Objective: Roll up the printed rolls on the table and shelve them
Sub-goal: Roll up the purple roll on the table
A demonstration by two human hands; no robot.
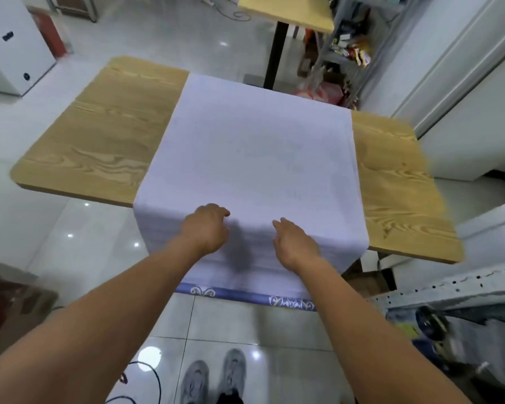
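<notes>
While both arms reach forward, left hand (209, 228) and right hand (295, 243) rest loose-fingered on the printed sheet (251, 147).

The printed sheet (254, 158) is long and white. It lies flat and unrolled across the middle of the wooden table (99, 135). Its near end hangs over the table's edge and has a blue band (245, 295) with pale swirls. Faint marks, maybe print, show through.

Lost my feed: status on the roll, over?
Left hand and right hand rest on white printed sheet, draped over light wooden table. Unrolled; blue patterned hem hangs near side. Nothing blocking.
</notes>
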